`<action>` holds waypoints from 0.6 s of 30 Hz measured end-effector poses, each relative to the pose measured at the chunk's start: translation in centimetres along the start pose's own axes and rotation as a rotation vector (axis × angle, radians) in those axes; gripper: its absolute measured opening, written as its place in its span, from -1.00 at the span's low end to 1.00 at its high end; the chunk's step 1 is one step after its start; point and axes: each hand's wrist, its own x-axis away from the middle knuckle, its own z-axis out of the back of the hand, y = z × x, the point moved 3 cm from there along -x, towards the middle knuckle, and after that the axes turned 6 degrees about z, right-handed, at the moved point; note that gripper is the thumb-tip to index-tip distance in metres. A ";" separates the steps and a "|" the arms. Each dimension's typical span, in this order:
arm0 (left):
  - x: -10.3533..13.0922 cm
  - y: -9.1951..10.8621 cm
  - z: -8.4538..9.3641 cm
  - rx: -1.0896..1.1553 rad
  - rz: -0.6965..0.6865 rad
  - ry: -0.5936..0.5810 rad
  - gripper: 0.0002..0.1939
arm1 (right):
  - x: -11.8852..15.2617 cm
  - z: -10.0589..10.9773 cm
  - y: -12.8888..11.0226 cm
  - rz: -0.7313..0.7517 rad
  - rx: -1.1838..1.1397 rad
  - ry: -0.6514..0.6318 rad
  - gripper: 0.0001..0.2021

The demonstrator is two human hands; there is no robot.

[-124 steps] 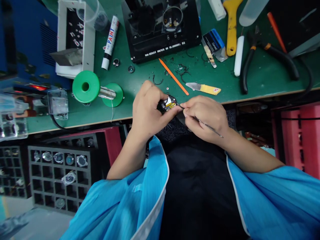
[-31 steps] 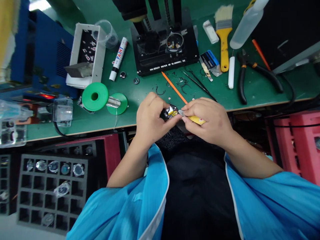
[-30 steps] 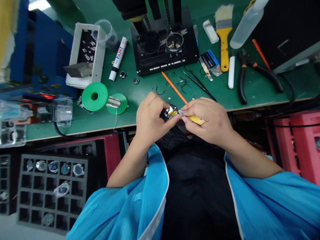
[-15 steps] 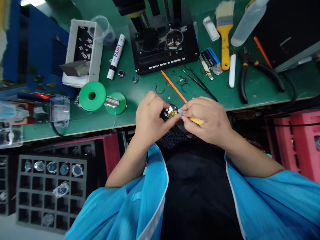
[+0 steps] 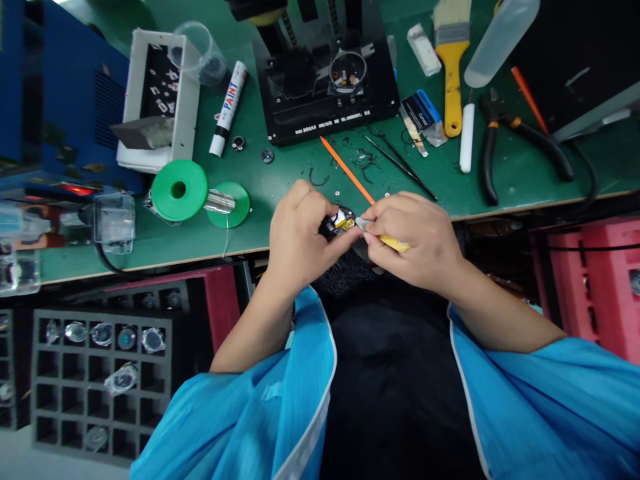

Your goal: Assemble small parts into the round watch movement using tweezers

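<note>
My left hand point(image 5: 301, 232) is closed around a small round black electronic part point(image 5: 342, 220) with white and yellow pieces inside, pinched between thumb and fingers. My right hand point(image 5: 417, 233) grips a yellow-handled craft knife point(image 5: 395, 242). Its short grey blade meets the right rim of the part, close to my left thumb tip. Both hands are held at the front edge of the green bench. Just beyond them lies a thin orange stick point(image 5: 345, 168), its near end hidden behind my right hand.
A black machine stand point(image 5: 325, 120) stands at the back. Tweezers point(image 5: 403, 167), cutting pliers point(image 5: 493, 147), a yellow brush point(image 5: 451, 73) and a white bottle point(image 5: 503, 43) lie right. Left are a solder spool point(image 5: 179, 190), a paint marker point(image 5: 229, 110) and a white box point(image 5: 187, 110). A foam tray point(image 5: 103, 367) sits below.
The view has shifted slightly, so bench items at the left sit a little further left. Both hands keep the same grip, and the blade stays at the part's rim.
</note>
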 end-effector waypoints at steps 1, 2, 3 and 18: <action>0.0 0.0 0.0 -0.001 0.001 -0.004 -0.64 | 0.0 -0.1 0.0 -0.004 0.001 -0.002 -0.84; 0.0 0.0 0.0 -0.004 0.006 -0.008 -0.64 | 0.0 -0.1 0.0 -0.009 0.004 -0.005 -0.84; 0.0 -0.1 -0.1 -0.008 0.009 -0.009 -0.63 | 0.0 -0.2 0.0 -0.013 0.011 -0.009 -0.84; 0.0 -0.1 0.0 -0.030 0.019 -0.010 -0.60 | 0.1 -0.3 -0.1 -0.051 0.038 -0.047 -0.80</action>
